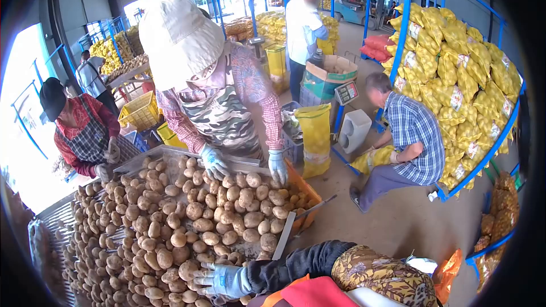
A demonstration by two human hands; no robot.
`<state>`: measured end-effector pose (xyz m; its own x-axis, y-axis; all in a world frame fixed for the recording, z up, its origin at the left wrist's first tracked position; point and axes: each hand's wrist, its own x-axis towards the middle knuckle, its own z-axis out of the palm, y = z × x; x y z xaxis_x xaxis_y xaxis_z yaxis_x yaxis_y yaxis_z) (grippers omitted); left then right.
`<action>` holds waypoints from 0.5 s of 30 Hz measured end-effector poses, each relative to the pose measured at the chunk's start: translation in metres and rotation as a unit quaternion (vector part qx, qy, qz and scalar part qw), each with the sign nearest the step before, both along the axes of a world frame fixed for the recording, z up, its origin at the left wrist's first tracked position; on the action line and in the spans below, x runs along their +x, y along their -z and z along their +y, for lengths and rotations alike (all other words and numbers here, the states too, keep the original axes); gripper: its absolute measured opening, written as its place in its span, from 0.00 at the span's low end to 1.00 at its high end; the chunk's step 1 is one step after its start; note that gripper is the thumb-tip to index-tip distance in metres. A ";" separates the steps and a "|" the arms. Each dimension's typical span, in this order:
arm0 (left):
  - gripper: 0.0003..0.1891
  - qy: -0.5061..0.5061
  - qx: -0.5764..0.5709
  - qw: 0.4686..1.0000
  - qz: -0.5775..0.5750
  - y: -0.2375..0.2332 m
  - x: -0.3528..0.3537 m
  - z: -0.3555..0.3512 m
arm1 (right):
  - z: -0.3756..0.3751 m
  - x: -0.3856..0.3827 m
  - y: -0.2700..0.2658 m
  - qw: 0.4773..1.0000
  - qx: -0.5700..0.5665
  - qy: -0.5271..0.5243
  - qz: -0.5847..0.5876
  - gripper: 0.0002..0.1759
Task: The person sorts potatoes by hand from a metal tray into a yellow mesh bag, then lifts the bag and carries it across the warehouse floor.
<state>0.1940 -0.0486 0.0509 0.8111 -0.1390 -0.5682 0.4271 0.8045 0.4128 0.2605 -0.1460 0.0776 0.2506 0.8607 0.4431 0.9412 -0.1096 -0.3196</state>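
My right hand point(224, 280), in a pale blue-grey work glove, reaches in from the lower right with a dark knitted cuff and a floral sleeve. Its fingers are stretched out and rest on brown potatoes point(165, 258) at the near edge of the heap; no potato is visibly gripped. The potatoes cover a sorting table, whose bare metal strip point(284, 236) shows right of the heap. My left hand is out of view. Across the table, a person in a white hat has two gloved hands point(214, 162) on the far potatoes.
An orange crate point(304, 199) holding potatoes stands at the table's right end. Another person point(74, 131) works at the left side. To the right, someone crouches over a yellow mesh sack point(372, 160) beside a blue-framed stack of filled sacks point(455, 79). A forklift point(355, 5) stands behind.
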 end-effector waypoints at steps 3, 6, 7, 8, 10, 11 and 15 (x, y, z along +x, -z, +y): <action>0.34 0.016 0.000 1.000 0.009 0.002 0.004 -0.009 | -0.009 0.012 0.003 0.995 -0.030 0.066 0.062 0.26; 0.34 0.034 -0.002 0.999 0.015 0.005 0.010 -0.021 | -0.019 0.029 0.024 0.986 -0.020 0.106 0.126 0.23; 0.34 0.040 -0.004 0.999 0.015 0.005 0.011 -0.024 | -0.024 0.038 0.030 0.980 -0.030 0.113 0.162 0.22; 0.34 0.047 -0.006 0.999 0.016 0.004 0.014 -0.028 | -0.028 0.050 0.031 0.959 -0.045 0.146 0.240 0.20; 0.34 0.059 -0.007 0.998 0.013 0.005 0.018 -0.031 | -0.042 0.069 0.034 0.942 -0.013 0.234 0.239 0.20; 0.34 0.063 -0.008 0.998 0.012 0.005 0.020 -0.032 | -0.047 0.077 0.029 0.927 -0.015 0.286 0.243 0.19; 0.33 0.069 -0.010 0.998 0.011 0.004 0.027 -0.033 | -0.045 0.038 0.012 0.953 0.223 0.150 0.143 0.18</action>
<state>0.2212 -0.0821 0.0473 0.7712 -0.2601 -0.5810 0.5427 0.7456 0.3867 0.2984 -0.1905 0.0660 0.6209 0.4733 0.6249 0.7566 -0.1530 -0.6358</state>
